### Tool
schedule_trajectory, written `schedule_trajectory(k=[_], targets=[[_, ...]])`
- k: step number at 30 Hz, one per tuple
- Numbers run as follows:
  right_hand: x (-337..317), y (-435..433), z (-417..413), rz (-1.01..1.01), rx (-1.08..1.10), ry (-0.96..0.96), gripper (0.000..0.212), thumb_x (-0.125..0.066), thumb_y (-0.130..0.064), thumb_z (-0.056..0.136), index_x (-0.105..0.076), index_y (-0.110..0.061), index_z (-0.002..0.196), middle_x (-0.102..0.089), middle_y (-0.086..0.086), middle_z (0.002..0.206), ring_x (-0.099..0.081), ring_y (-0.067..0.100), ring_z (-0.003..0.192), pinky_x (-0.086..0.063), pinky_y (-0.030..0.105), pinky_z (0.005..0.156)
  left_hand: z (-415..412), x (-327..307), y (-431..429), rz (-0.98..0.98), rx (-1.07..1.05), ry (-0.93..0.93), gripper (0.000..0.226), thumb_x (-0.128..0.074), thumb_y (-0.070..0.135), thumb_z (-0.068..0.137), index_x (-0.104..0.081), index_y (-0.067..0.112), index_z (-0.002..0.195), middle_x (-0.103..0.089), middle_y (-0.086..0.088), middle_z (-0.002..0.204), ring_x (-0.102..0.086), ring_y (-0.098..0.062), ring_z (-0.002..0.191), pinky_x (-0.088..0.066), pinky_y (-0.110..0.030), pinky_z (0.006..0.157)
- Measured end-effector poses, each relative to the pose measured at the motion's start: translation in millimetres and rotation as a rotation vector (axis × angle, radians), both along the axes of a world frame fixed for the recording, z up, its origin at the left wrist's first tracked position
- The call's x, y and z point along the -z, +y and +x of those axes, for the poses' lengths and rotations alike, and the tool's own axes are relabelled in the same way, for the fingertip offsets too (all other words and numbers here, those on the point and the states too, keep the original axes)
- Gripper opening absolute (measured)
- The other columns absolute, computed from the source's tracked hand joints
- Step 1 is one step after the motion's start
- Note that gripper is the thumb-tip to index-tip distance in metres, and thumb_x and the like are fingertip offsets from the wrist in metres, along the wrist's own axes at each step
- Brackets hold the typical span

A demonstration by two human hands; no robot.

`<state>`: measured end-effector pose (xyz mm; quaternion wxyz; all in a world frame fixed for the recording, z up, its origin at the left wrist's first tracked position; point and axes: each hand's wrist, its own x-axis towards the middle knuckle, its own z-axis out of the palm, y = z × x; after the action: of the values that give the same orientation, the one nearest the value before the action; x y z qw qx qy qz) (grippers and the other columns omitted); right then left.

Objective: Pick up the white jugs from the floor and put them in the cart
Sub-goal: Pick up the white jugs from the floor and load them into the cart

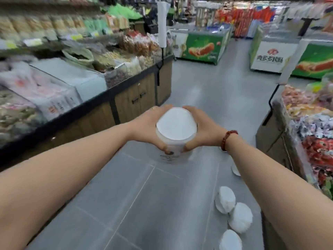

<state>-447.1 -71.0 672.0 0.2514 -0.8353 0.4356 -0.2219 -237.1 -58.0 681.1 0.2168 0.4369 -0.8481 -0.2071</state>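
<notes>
Left hand [146, 127], right hand [203, 130] clasp round white plastic jug [175, 127] above grey tiled floor [144, 195]. Three-plus white jugs [240, 217] not yet picked up; cart unseen.

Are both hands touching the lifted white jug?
Touching. The head view shows the left hand and right hand wrapped round the white jug, pressed against its sides.
</notes>
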Motion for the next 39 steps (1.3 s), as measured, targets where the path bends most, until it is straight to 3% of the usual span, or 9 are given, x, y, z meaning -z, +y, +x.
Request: schedule_trajectory(k=[2, 6, 11, 16, 20, 25, 31, 35, 39], targets=[[-20, 2, 31, -0.011, -0.086, -0.045, 0.09, -0.095, -0.033, 0.041, -0.043, -0.035, 0.115, -0.049, -0.022, 0.111, -0.048, 0.007, 0.106, -0.042, 0.026, 0.094, 34, -23, 19, -0.024, -0.069, -0.027, 0.093, -0.095, 0.037, 0.046, -0.047, 0.029, 0.125, -0.055, 0.011, 0.121, -0.052, -0.009, 0.115, -0.047, -0.038, 0.095], [-52, 19, 104, -0.014, -0.285, -0.105, 0.086, -0.093, -0.013, 0.052, -0.037, -0.031, 0.115, -0.043, -0.026, 0.105, -0.04, -0.006, 0.095, -0.036, 0.0, 0.077, 108, -57, 69, -0.022, -0.191, -0.068, 0.094, -0.09, 0.042, 0.051, -0.042, 0.027, 0.13, -0.051, 0.01, 0.126, -0.048, -0.008, 0.118, -0.043, -0.038, 0.099], [-69, 61, 219, -0.016, -0.509, -0.107, 0.097, -0.092, -0.029, 0.041, -0.044, -0.023, 0.125, -0.052, -0.012, 0.123, -0.05, 0.007, 0.113, -0.044, 0.021, 0.092, 204, -73, 154, -0.038, -0.41, -0.059, 0.098, -0.091, 0.039, 0.051, -0.04, 0.03, 0.134, -0.049, 0.012, 0.131, -0.044, -0.008, 0.122, -0.039, -0.039, 0.105], [-67, 131, 345, 0.013, -0.68, -0.1, 0.108, -0.094, -0.031, 0.041, -0.039, -0.022, 0.134, -0.051, -0.011, 0.126, -0.049, 0.005, 0.116, -0.042, 0.017, 0.089, 310, -73, 264, -0.001, -0.611, -0.029, 0.103, -0.093, 0.035, 0.054, -0.035, 0.035, 0.139, -0.047, 0.018, 0.134, -0.043, -0.004, 0.125, -0.037, -0.034, 0.107], [-59, 197, 440, 0.041, -0.821, -0.091, 0.09, -0.093, -0.017, 0.051, -0.038, -0.036, 0.119, -0.045, -0.025, 0.115, -0.045, -0.012, 0.104, -0.038, 0.006, 0.082, 385, -67, 352, 0.004, -0.735, -0.033, 0.101, -0.093, 0.033, 0.054, -0.037, 0.033, 0.137, -0.046, 0.017, 0.132, -0.041, 0.001, 0.119, -0.033, -0.014, 0.1], [-37, 271, 536, 0.025, -0.97, -0.052, 0.105, -0.094, -0.032, 0.047, -0.037, -0.027, 0.135, -0.045, -0.011, 0.129, -0.044, 0.007, 0.115, -0.037, 0.021, 0.091, 458, -45, 442, 0.047, -0.866, -0.061, 0.103, -0.09, 0.045, 0.05, -0.037, 0.032, 0.137, -0.047, 0.012, 0.134, -0.044, -0.01, 0.125, -0.038, -0.04, 0.106], [4, 338, 629, 0.119, -1.138, 0.014, 0.104, -0.094, -0.027, 0.047, -0.035, -0.022, 0.133, -0.044, -0.007, 0.126, -0.045, 0.013, 0.114, -0.04, 0.029, 0.09, 512, -4, 528, 0.128, -1.11, -0.032, 0.105, -0.094, 0.037, 0.048, -0.038, 0.03, 0.136, -0.046, 0.014, 0.129, -0.044, -0.008, 0.118, -0.037, -0.028, 0.098], [42, 380, 684, 0.151, -1.263, 0.077, 0.113, -0.091, -0.044, 0.036, -0.036, -0.023, 0.133, -0.042, -0.007, 0.128, -0.044, 0.014, 0.117, -0.041, 0.035, 0.097, 537, 31, 576, 0.238, -1.258, 0.036, 0.109, -0.096, 0.032, 0.048, -0.034, 0.027, 0.137, -0.041, 0.014, 0.132, -0.041, -0.008, 0.12, -0.036, -0.028, 0.099], [85, 416, 720, 0.204, -1.355, 0.117, 0.109, -0.095, -0.033, 0.042, -0.035, -0.023, 0.133, -0.04, -0.006, 0.129, -0.041, 0.014, 0.118, -0.039, 0.035, 0.1, 552, 63, 614, 0.345, -1.336, 0.047, 0.112, -0.095, 0.038, 0.043, -0.034, 0.025, 0.136, -0.041, 0.012, 0.133, -0.041, -0.009, 0.121, -0.037, -0.034, 0.104]])
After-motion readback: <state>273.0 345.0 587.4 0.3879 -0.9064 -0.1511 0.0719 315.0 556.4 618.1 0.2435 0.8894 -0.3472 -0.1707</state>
